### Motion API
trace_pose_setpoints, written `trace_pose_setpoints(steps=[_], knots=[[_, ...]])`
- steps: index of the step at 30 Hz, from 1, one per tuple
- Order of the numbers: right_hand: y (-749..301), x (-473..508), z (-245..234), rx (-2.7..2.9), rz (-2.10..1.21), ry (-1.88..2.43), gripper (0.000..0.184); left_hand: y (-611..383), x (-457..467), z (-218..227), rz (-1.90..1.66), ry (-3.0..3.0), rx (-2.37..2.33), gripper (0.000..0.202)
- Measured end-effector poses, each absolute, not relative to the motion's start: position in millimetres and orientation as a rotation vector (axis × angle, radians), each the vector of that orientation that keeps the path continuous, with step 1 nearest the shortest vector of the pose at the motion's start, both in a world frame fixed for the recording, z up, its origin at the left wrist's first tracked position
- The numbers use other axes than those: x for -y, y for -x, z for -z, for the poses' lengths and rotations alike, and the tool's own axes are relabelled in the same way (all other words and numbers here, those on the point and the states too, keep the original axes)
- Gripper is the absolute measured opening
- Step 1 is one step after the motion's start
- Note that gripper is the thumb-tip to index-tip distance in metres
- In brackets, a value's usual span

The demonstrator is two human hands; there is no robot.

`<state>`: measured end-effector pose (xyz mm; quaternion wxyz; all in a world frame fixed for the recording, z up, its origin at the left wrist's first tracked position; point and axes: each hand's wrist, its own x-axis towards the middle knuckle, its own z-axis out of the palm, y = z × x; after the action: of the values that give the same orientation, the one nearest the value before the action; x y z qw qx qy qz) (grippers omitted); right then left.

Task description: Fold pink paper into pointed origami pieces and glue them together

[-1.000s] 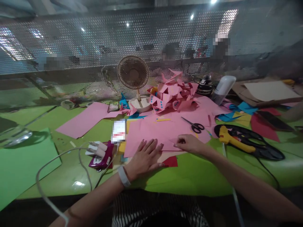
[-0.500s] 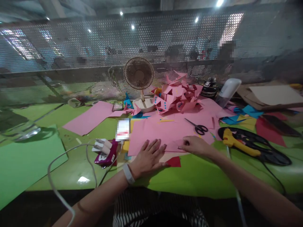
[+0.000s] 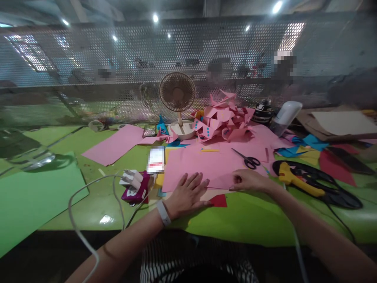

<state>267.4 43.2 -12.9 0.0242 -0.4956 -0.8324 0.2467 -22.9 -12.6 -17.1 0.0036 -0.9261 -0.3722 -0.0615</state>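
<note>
A large pink paper sheet (image 3: 203,163) lies on the green table (image 3: 241,220) in front of me. My left hand (image 3: 188,194) rests flat on its near edge, fingers stretched out and spread. My right hand (image 3: 247,181) is curled at the sheet's right near corner, fingertips pinching a folded pink flap. A red paper scrap (image 3: 219,201) pokes out under the sheet between the hands. Black-handled scissors (image 3: 249,159) lie on the pink paper just beyond my right hand.
A small desk fan (image 3: 177,102) and a heap of folded pink paper shapes (image 3: 225,120) stand behind. A yellow glue gun (image 3: 294,179) lies on a black tray at right. A white charger on a magenta box (image 3: 134,186) with cable sits left. A green sheet (image 3: 32,196) covers the far left.
Both hands stay on the pink sheet; the right hand has drawn the pinched flap slightly toward the right. My head has shifted, moving everything a little right in view.
</note>
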Motion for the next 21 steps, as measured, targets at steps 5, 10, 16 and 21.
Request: trace_pose_setpoints(steps=[5,10,16,21], knots=[[-257,-34,-3,2.508,-0.711,1.551,0.037,24,14,21,0.201,2.89,1.189,0.068],[-239,-10,4,2.629,-0.444,1.214,0.058,23,16,19,0.208,2.876,1.185,0.068],[-234,11,30,2.861,-0.367,1.064,0.071,20,18,16,0.256,2.88,1.172,0.068],[-234,11,36,2.878,-0.245,1.052,0.073,19,21,18,0.217,2.942,1.076,0.064]])
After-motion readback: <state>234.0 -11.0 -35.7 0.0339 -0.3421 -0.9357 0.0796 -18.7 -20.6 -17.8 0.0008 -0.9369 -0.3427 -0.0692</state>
